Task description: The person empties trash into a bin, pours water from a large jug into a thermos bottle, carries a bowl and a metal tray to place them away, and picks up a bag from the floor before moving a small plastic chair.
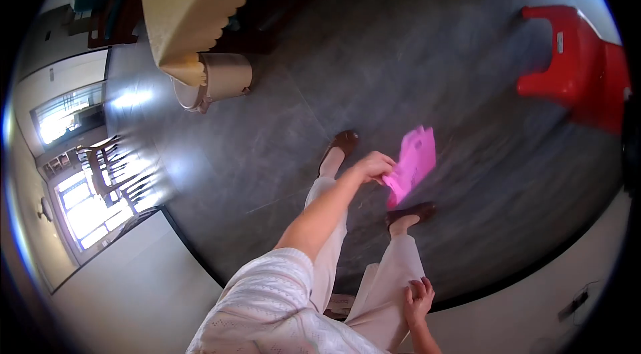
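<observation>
My left hand [375,167] is closed on the near left edge of a thin pink piece [415,161], held above the dark floor between my feet. A small dark spot, perhaps a hole, shows near its far end; what it is made of I cannot tell. My right hand [419,297] hangs beside my right thigh, its fingers apart and slightly bent, with nothing in them. Below the pink piece is my right brown shoe [412,214], and to its left my other brown shoe [342,143].
A red plastic stool [579,67] stands at the upper right. At the upper left, a beige bin [227,77] is beside a table with a scalloped yellow cloth [193,3]. A wooden chair [100,170] is near the bright window. A pale wall [140,274] lies at the lower left.
</observation>
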Action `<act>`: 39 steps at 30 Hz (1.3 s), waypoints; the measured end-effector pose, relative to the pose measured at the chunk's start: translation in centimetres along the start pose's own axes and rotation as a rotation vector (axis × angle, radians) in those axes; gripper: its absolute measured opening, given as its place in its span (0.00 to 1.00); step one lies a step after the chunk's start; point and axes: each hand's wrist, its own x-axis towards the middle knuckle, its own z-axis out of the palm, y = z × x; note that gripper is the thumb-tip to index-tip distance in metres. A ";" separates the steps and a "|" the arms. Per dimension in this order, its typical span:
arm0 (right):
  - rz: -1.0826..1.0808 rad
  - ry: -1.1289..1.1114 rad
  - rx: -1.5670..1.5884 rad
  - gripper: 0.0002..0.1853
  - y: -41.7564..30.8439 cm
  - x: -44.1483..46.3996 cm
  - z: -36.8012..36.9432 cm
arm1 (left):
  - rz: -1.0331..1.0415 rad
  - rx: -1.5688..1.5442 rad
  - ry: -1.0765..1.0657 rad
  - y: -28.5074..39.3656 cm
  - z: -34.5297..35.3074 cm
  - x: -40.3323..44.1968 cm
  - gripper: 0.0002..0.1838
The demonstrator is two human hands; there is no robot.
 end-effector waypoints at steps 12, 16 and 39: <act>0.064 0.001 -0.137 0.12 -5.4 0.5 2.0 | 0.619 -0.452 0.429 17.9 -24.9 -10.8 0.13; 0.074 0.014 -0.191 0.12 -7.2 0.6 3.9 | 0.762 -0.474 0.514 22.8 -31.5 -10.5 0.13; 0.565 -0.083 0.440 0.13 -11.8 4.1 -12.7 | 0.224 -0.157 0.415 13.5 -26.8 -18.1 0.19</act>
